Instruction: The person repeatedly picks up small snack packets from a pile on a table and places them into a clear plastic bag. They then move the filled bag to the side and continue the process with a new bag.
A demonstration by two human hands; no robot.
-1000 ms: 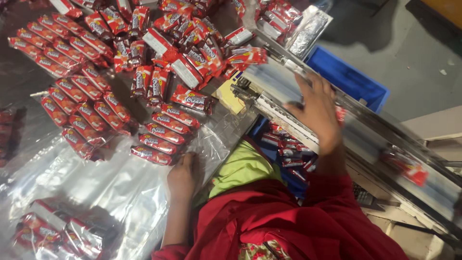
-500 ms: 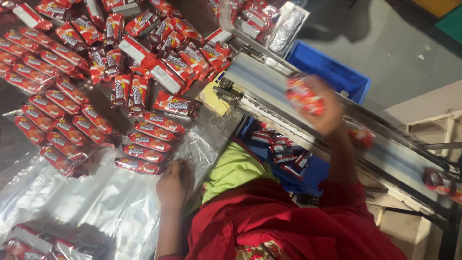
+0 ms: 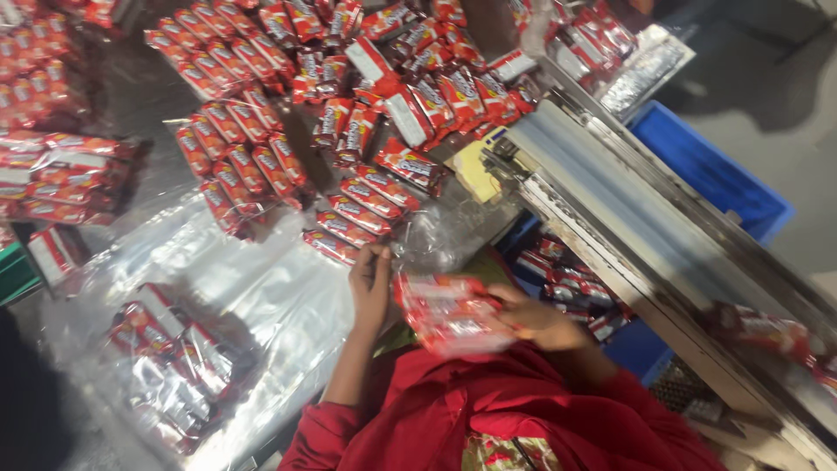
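Down near the bottom middle of the head view, the right hand [image 3: 539, 321] is closed around a stack of small red shiny snack packs [image 3: 449, 312]. The stack is blurry, so I cannot count the packs. It sits just above the red sleeves [image 3: 488, 410], close to the body. The left hand [image 3: 370, 283] rests just beside it. Its fingertips touch the near end of a neat row of red packs [image 3: 353, 214] on the table. I cannot tell if those fingers pinch anything.

To do this well, I think the right hand should squeeze the stack from both sides so no pack slips out. The left hand could steady the loose end. Moving slowly would keep the packs square.

Clear crinkly plastic sheet [image 3: 235, 296] covers the shiny grey table [image 3: 148, 96]. Many more red packs lie in rows and heaps on the far side [image 3: 392, 78]. A clear bag filled with red packs [image 3: 174, 358] lies near on the left. On the right runs a long grey metal conveyor track [image 3: 628, 227], with one red pack [image 3: 763, 331] on it. A blue plastic bin [image 3: 711, 170] stands beyond it on the grey floor [image 3: 785, 78].
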